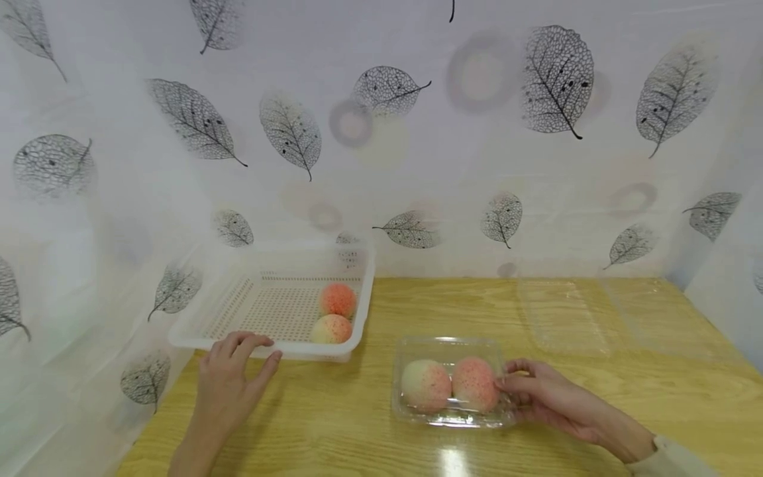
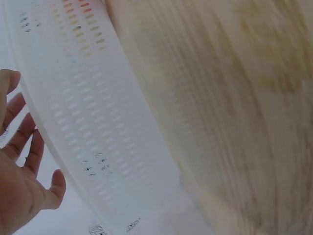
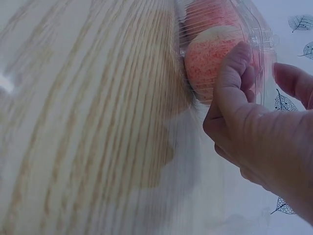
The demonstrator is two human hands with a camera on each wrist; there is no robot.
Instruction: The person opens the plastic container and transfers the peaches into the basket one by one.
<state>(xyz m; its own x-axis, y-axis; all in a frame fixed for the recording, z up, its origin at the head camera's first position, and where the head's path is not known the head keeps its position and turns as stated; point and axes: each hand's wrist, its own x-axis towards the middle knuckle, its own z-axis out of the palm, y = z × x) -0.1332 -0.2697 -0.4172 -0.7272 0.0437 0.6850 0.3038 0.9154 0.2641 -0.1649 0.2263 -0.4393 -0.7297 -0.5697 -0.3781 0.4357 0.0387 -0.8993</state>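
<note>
A clear plastic box (image 1: pixel 444 341) stands on the table in the head view, with two round, pink-and-cream peach-like fruits (image 1: pixel 426 385) side by side inside it. My right hand (image 1: pixel 554 397) grips the right side of this box, its thumb and fingers at the rim. The right wrist view shows the curled fingers (image 3: pixel 234 73) against the clear wall. At the front rim of a white plastic basket (image 1: pixel 310 348) is my left hand (image 1: pixel 229 371), fingers loosely bent over the edge and thumb apart. Two more peach-like fruits (image 1: pixel 338 300) lie in the basket's right end.
Farther back on the right, clear plastic trays or lids (image 1: pixel 563 315) lie on the wooden table (image 1: pixel 334 424). A whitish sheet printed with dark leaves (image 1: pixel 417 165) hangs behind the table and along both sides. The basket's back edge stands close to this sheet.
</note>
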